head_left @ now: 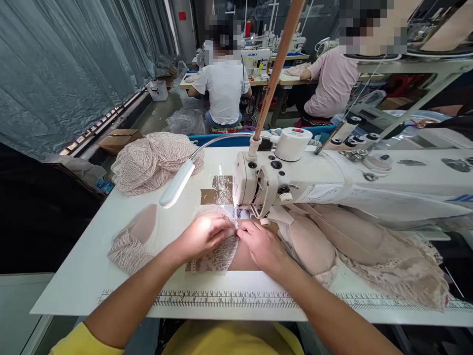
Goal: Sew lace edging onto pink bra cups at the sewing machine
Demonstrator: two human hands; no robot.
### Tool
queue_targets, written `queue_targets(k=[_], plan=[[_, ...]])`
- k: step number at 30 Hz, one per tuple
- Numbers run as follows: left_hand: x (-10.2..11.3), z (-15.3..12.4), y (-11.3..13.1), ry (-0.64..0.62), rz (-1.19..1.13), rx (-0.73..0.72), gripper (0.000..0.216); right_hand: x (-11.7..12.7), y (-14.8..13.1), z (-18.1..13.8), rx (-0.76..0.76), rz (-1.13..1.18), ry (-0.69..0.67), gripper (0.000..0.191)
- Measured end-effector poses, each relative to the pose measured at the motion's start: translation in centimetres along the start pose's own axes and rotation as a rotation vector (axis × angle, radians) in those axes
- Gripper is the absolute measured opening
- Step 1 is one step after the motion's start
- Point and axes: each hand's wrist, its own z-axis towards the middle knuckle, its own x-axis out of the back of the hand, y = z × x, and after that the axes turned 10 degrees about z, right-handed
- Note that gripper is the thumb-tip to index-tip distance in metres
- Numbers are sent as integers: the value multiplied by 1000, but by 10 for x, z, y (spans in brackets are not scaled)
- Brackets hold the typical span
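Note:
My left hand (210,233) lies over a beige lace piece (218,256), its fingers bent and pinching the fabric's edge. Close beside it my right hand (260,242) pinches the same lace edge between thumb and forefinger. Both sets of fingertips are just in front of the needle area of a white sewing machine (295,172). Part of the lace is hidden under my left hand. Right of my hands, beige bra cups with lace (314,244) lie beneath the machine arm. Another lace cup piece (135,241) rests on the table to the left.
A pile of lace cups (151,160) sits at the table's back left. A bendable lamp (179,182) arches over the white table (77,286), and a printed ruler (221,299) runs along its front edge. A copper-coloured pole (275,74) rises from the machine. Two people sit at machines beyond.

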Motion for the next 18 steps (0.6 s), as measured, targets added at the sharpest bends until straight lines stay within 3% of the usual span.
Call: queue_targets(k=[3, 6, 18], plan=[[-35, 3, -14, 117, 258, -79, 31, 2, -1, 1, -37, -26, -22, 34], [-52, 5, -22, 156, 377, -114, 33, 4, -2, 2, -66, -53, -21, 37], [-49, 24, -38, 156, 354, -189, 31, 0, 1, 11, -203, -56, 28, 40]])
